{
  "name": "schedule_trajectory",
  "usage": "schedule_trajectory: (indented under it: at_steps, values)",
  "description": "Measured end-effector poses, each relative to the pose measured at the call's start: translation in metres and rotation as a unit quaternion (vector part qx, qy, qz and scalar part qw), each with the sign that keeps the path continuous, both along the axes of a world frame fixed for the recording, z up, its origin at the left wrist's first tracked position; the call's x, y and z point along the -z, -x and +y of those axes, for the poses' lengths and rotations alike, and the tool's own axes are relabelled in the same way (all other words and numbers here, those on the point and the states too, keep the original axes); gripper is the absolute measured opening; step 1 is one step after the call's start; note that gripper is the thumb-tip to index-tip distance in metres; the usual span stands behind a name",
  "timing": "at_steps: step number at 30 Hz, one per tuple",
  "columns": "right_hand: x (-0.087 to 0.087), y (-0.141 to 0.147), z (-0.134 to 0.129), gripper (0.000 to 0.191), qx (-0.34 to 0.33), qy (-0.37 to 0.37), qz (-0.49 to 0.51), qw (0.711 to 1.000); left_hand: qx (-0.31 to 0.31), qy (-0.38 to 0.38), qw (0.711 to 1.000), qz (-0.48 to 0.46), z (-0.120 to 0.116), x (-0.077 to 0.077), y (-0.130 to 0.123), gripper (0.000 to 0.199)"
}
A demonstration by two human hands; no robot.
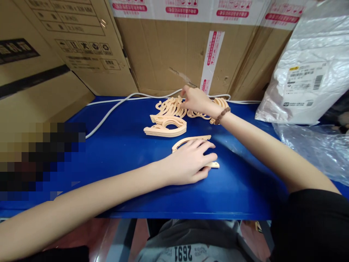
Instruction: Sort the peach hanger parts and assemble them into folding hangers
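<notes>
My left hand (191,162) lies over a pale peach plastic piece (191,139) on the blue table, its fingers spread; the curved upper arm and one end of the piece show past the hand. Farther back, my right hand (196,99) reaches to a row of curved hook pieces (170,107), thumb and forefinger bent close to the hooks. Whether a hook is between those fingertips is too small to tell. Left of centre, several folded peach pieces (166,131) lie stacked, just in front of the hooks. More curved pieces (222,103) lie behind my right wrist.
Cardboard boxes (163,54) stand along the back of the blue table (122,189), with another large box (54,54) at the left. A white cable (109,111) runs along the back and left. At the right are a white package (302,80) and clear plastic wrap (313,149).
</notes>
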State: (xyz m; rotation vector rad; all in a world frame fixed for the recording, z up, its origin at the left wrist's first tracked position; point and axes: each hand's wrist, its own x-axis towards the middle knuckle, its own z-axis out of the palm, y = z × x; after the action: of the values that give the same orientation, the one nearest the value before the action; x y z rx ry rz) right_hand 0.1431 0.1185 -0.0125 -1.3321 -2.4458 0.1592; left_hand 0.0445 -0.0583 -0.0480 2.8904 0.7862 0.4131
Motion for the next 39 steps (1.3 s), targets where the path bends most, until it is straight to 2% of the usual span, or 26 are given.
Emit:
schedule_trajectory:
  at_steps: [2,4,7,8,10,13,16,18,21,23,27,30,39]
  values:
    - [-0.009,-0.013,-0.007,0.038,-0.01,0.047,0.087,0.995,-0.001,0.003,1.0,-0.005,0.001,0.002,0.001,0.021]
    - [-0.017,-0.03,-0.022,0.031,-0.019,0.137,0.197,0.971,-0.001,0.007,1.0,-0.009,0.002,0.004,0.003,0.021]
    - [-0.023,-0.06,-0.053,0.027,-0.028,0.259,0.378,0.888,0.009,0.024,0.999,-0.024,0.006,0.006,0.007,0.018]
    - [-0.022,-0.071,-0.064,0.025,-0.019,0.285,0.415,0.864,0.012,0.035,0.999,-0.031,0.007,0.007,0.008,0.017]
    - [-0.015,-0.09,-0.082,0.026,0.009,0.326,0.446,0.833,0.011,0.06,0.997,-0.044,0.01,0.008,0.01,0.016]
    - [-0.001,-0.115,-0.102,0.029,0.024,0.345,0.472,0.811,0.004,0.085,0.995,-0.054,0.011,0.009,0.01,0.013]
    - [0.008,-0.13,-0.111,0.023,0.038,0.347,0.454,0.82,-0.003,0.096,0.993,-0.068,0.01,0.009,0.01,0.012]
    - [0.009,-0.134,-0.115,0.017,0.04,0.341,0.425,0.837,-0.008,0.096,0.992,-0.081,0.01,0.01,0.011,0.013]
    - [0.005,-0.133,-0.121,0.034,0.013,0.298,0.334,0.894,-0.016,0.094,0.991,-0.098,0.01,0.011,0.012,0.012]
    - [0.003,-0.131,-0.127,0.037,-0.008,0.261,0.255,0.931,-0.021,0.091,0.99,-0.101,0.011,0.012,0.013,0.011]
    - [0.002,-0.131,-0.137,0.041,-0.046,0.166,0.108,0.979,-0.03,0.08,0.991,-0.103,0.011,0.013,0.013,0.014]
    - [0.002,-0.131,-0.141,0.044,-0.084,0.126,0.03,0.988,-0.04,0.078,0.989,-0.117,0.01,0.012,0.012,0.013]
    - [0.0,-0.127,-0.147,0.039,-0.137,0.178,-0.026,0.974,-0.051,0.083,0.987,-0.128,0.009,0.011,0.011,0.01]
